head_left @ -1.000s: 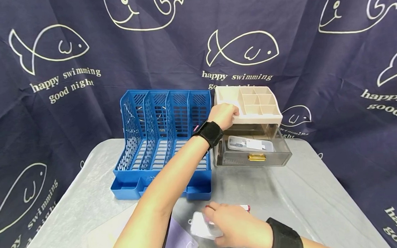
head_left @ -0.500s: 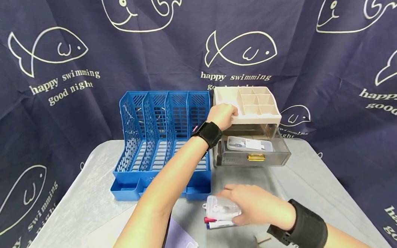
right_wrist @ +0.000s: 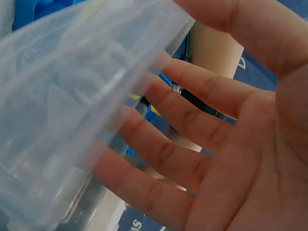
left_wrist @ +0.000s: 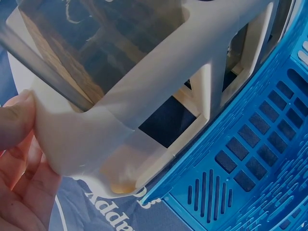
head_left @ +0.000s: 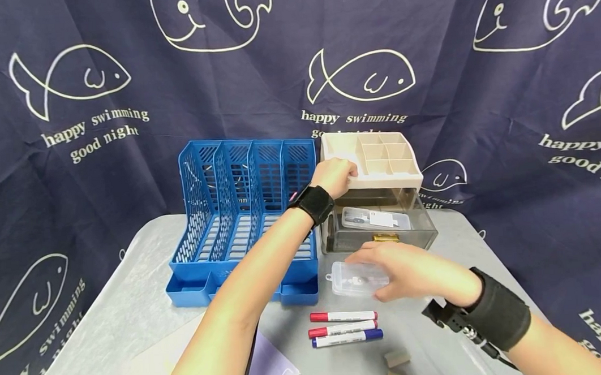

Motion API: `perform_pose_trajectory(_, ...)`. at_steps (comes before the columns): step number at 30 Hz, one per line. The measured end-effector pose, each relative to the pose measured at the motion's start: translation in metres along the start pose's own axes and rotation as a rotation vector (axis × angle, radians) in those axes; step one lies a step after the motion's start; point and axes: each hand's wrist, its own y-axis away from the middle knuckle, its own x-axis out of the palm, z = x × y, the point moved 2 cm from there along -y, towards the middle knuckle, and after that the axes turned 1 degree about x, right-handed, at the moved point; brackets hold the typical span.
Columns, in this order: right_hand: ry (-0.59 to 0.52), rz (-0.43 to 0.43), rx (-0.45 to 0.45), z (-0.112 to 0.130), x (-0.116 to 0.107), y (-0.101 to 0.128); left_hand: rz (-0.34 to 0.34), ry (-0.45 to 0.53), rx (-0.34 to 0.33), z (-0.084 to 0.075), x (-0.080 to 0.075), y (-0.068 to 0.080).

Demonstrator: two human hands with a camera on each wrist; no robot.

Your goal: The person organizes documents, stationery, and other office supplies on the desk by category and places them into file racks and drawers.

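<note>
My right grip (head_left: 412, 272) pinches the clear case (head_left: 356, 279) before the open drawer (head_left: 379, 228), my left grip (head_left: 334, 175) clasping the organizer (head_left: 380, 160).

Clear glossy plastic case (head_left: 358, 279); matt beige plastic organizer (head_left: 375, 160)

Blue file rack (head_left: 246, 213), beige organiser (head_left: 375, 161), navy fish-print cloth (head_left: 121, 78), clear case (head_left: 356, 279)

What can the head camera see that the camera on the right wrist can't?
Only the head view shows the three markers on the table, the blue file rack, the open drawer and the left hand gripping the beige organizer.
Only the right wrist view shows the palm and fingers from below.
Both show the right hand holding the clear plastic case.
</note>
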Motion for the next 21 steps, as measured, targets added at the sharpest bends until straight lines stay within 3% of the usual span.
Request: perform_pose_trajectory(21, -0.021, 0.002, -0.082, -0.027, -0.036, -0.001, -0.019, -0.005, 0.006, 0.001, 0.003, -0.001)
